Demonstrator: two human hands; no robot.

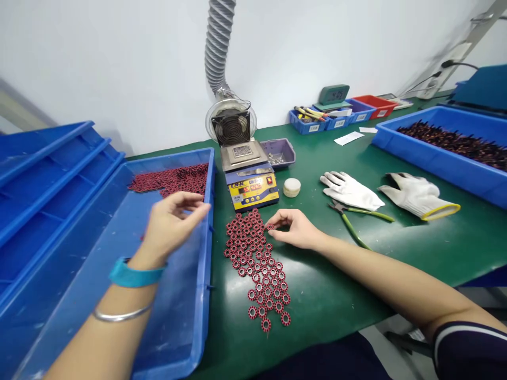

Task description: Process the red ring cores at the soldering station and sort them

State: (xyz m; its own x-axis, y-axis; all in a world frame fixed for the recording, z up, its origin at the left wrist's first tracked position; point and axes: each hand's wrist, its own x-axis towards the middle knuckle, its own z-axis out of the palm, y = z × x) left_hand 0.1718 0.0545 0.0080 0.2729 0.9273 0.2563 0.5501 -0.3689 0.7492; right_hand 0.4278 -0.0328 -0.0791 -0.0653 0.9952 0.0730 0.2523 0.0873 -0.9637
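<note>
Table: A green table (328, 295) carries the whole spread, with the blue-and-yellow machine (253, 190) as its centerpiece.
Trays: A large blue tray (184, 316) lies left of the machine, stacked trays (47, 174) beyond it; another, the far tray (435, 161), full of dark pieces (455, 140), sits well to the right.
Barrier: The large blue tray's raised wall, left of the machine, stands between the left hand and the loose rings.
Hose: A gray hose (219, 47) hangs behind the machine above a fan (232, 129), probably placed there to draw off fumes.
Left hand: Left of the machine, over the tray, the left hand (174, 219) is loosely curled, thumb and fingers apart, nothing seen in it.
Right hand: In front of the machine, the right hand (295, 228) pinches a ring at the patch's edge; whether it is lifted is unclear.
Gloves: Two white gloves (350, 191) lie right of the machine, pliers (339, 207) just beside them, seemingly set aside.
Tin: A round white tin (292, 187) sits just right of the machine.
Rings: Small red rings (245, 227) lie flat before the machine, apparently spread for easy picking; more fill the tray's far end.
</note>
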